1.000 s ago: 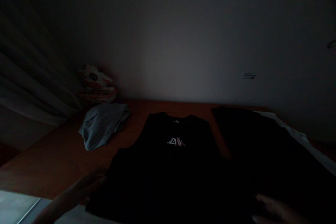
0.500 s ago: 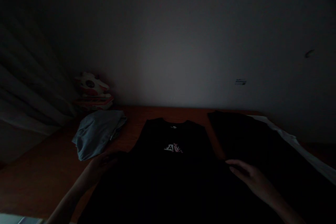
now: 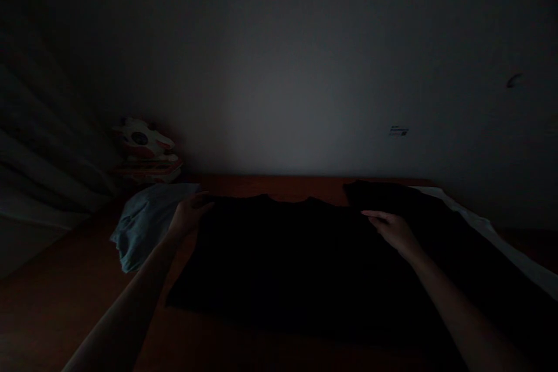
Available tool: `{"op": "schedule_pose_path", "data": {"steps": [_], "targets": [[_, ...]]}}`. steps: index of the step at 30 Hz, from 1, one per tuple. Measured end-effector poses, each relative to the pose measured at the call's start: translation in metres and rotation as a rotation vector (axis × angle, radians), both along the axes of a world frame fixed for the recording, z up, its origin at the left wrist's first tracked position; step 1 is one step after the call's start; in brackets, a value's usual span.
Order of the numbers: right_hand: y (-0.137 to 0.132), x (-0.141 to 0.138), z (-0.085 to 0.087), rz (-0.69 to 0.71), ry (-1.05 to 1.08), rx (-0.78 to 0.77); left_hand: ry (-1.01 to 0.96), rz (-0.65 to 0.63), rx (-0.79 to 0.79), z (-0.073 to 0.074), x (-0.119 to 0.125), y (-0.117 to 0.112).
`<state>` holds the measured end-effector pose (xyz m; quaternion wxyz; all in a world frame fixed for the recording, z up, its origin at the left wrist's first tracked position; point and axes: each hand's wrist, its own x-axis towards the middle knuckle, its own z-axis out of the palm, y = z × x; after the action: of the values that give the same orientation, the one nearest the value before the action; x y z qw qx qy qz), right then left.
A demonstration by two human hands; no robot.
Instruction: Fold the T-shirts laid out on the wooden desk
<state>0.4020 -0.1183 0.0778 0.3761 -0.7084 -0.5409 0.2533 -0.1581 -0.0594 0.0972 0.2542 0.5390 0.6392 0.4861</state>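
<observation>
A black T-shirt (image 3: 279, 267) lies folded across the wooden table, its lower part turned up so that the chest print is covered. My left hand (image 3: 190, 212) is closed on the cloth at the far left corner, beside a grey-blue folded garment. At the far right corner, my right hand (image 3: 392, 231) pinches the same shirt with thumb and fingers together. The scene is very dark, so layers and edges within the black cloth are hard to make out.
The grey-blue garment (image 3: 150, 221) sits on the left of the table (image 3: 47, 308). Behind it stands a cow-like figure (image 3: 143, 139) on a box. Dark clothing (image 3: 440, 232) lies on the right over white cloth (image 3: 483, 225). A wall (image 3: 288, 99) closes the back; a curtain (image 3: 39, 145) hangs left.
Both hands have moved forward, away from me, carrying the shirt's lower part over its upper part. The print and neck label are now covered, and bare table shows in front.
</observation>
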Motion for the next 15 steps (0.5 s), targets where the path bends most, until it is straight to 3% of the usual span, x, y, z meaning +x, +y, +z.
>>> {"op": "schedule_pose_path", "data": {"steps": [3,7,11,15], "targets": [[0.015,-0.001,-0.014,0.001,0.157,-0.077,0.086,-0.032,-0.109,-0.014,-0.003,0.023],[0.03,-0.002,-0.022,-0.028,0.336,0.091,0.018,-0.022,-0.073,-0.017,0.001,0.042],[0.052,-0.003,-0.019,-0.093,0.209,0.177,0.04,0.021,0.044,-0.012,0.015,0.065],[0.059,-0.011,-0.021,-0.018,-0.093,0.077,0.117,0.025,0.103,-0.022,0.04,0.069]]}}
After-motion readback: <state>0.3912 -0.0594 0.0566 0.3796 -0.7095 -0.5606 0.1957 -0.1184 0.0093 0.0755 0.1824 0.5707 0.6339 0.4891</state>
